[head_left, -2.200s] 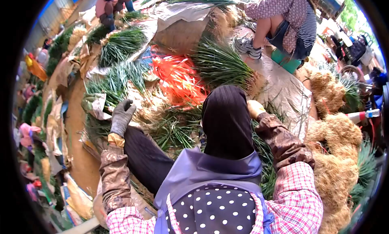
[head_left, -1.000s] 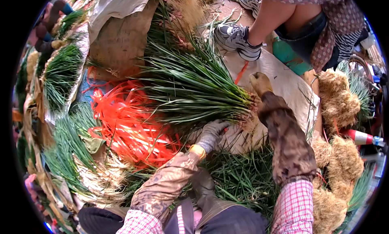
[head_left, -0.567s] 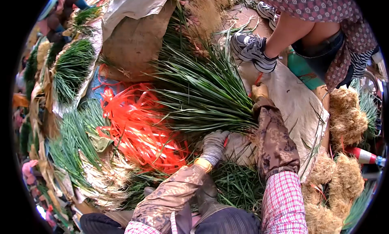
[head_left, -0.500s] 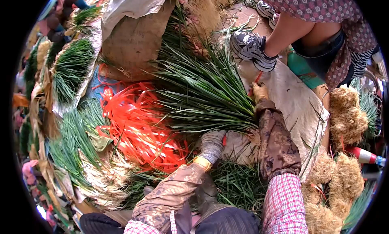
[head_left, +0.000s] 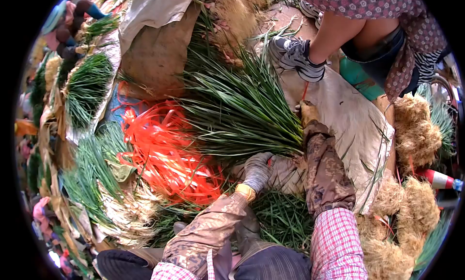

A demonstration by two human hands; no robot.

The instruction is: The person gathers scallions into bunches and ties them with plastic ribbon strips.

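A large bunch of long-leaved green onions (head_left: 242,110) lies fanned out on the sacking, its root ends towards my right forearm. My left hand (head_left: 257,172), in a grey glove, is closed at the bunch's near edge, with a bit of red plastic strip showing at its fingertips. Beyond the root end, my right hand (head_left: 309,112), in a tan glove, is closed on a red plastic strip (head_left: 305,91) that sticks out above the fingers. The part of the strip around or under the bunch is hidden. A tangled heap of red strips (head_left: 162,149) lies left of the bunch.
Loose green onions (head_left: 126,202) lie at the left, another bunch (head_left: 88,88) beyond them. Cut leaves (head_left: 283,219) cover the ground near my knees. At the upper right, a person's shoe (head_left: 298,59) stands on the sacking (head_left: 348,115). Bundled straw-coloured roots (head_left: 416,129) are stacked at the right.
My left hand has turned slightly and its fingers have shifted a little to the right. More of the red strip now stands straight above my right hand. The view has shifted slightly.
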